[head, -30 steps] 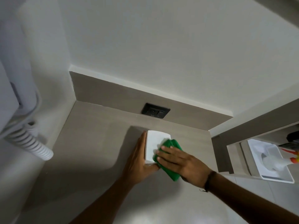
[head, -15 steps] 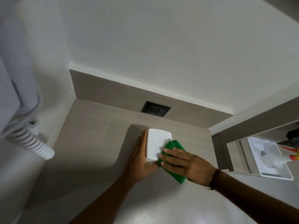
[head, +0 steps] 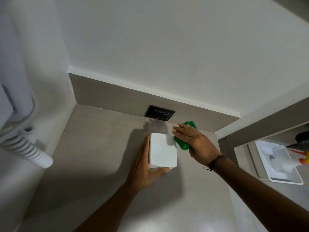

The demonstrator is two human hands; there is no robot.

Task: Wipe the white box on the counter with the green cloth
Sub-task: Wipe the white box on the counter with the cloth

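Note:
The white box stands on the grey counter near the back wall. My left hand clasps it, palm flat on its left side and thumb under its near edge. The green cloth is bunched under my right hand, pressed against the box's far right side. The cloth sticks out beyond the fingers at the back and below the palm. A dark band circles my right wrist.
A black wall socket sits in the grey backsplash just behind the box. A white coiled hose and white appliance hang at the left. A white tray with a spray bottle lies on a lower shelf at right.
My right hand with the cloth has slid from the box's near right corner up along its right side to the far end. My left hand still holds the box.

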